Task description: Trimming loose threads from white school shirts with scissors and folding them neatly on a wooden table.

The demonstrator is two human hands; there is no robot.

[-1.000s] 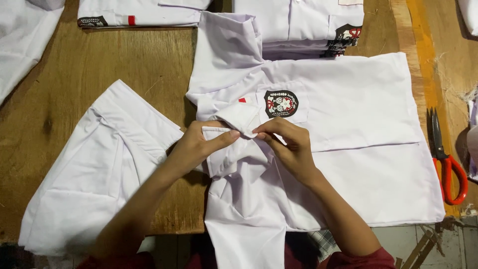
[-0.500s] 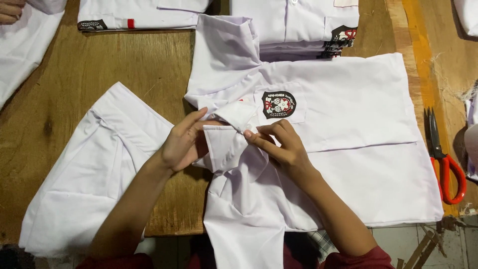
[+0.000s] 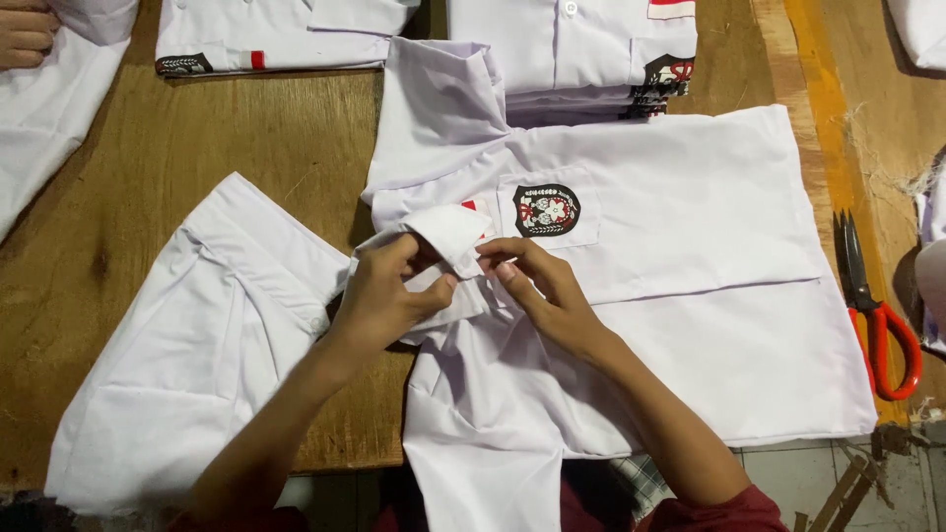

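**Fingers pinch the collar; shirt not yet folded**

Fingers of the left hand [image 3: 389, 296] and right hand [image 3: 540, 288] both pinch the collar [image 3: 445, 236] of the white shirt [image 3: 690, 296], which lies spread flat on the counter [image 3: 148, 167]. Judging from this, folding is only beginning; finished folded shirts [image 3: 572, 49] are stacked at the far side, scissors [image 3: 872, 305] at the right.

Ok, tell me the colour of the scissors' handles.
Red, on the scissors at the table's right edge, head view.

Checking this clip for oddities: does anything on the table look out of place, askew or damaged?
Little stands out. The red-handled scissors lie by the table's right edge, near the white shirt whose collar both hands, left hand and right hand, pinch. Loose threads litter the wooden table at upper right. No stains or tears show.
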